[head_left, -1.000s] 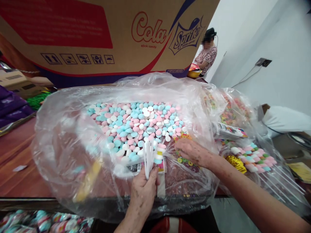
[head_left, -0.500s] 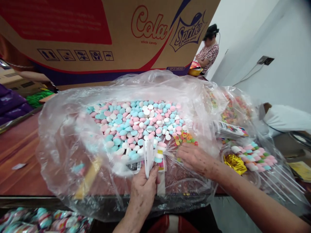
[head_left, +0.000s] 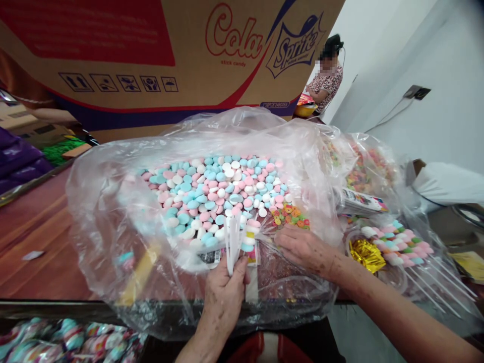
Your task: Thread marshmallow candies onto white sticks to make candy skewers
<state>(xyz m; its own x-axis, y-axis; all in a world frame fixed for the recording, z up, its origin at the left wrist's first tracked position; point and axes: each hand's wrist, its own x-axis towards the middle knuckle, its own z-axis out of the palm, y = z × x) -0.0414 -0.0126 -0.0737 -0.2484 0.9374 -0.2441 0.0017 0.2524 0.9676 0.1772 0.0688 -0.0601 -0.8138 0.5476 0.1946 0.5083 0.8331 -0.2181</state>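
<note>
My left hand [head_left: 226,290] is closed around a bundle of thin white sticks [head_left: 232,239], which point up and away from me. Just beyond them, many pink, blue and white oval candies [head_left: 212,194] lie spread on a clear plastic bag [head_left: 102,201]. Bent down onto the plastic, my right hand [head_left: 304,249] has its fingers closed beside a small heap of colourful ring-shaped candies [head_left: 290,216]. Its fingertips are hidden, and plastic folds run towards them. Between the hands sits a short row of candies [head_left: 248,236], beside a printed label [head_left: 209,258].
A large cardboard box [head_left: 181,60] stands behind the plastic. To the right are candy skewers [head_left: 404,244], gold ties [head_left: 366,255] and bagged ring candies [head_left: 363,166]. Wrapped candies [head_left: 71,338] lie below the table edge at left. Another person [head_left: 328,80] is at the back.
The view has shifted slightly. Both hands keep nearly the same places, the left still around the white sticks and the right still down beside the ring candies.
</note>
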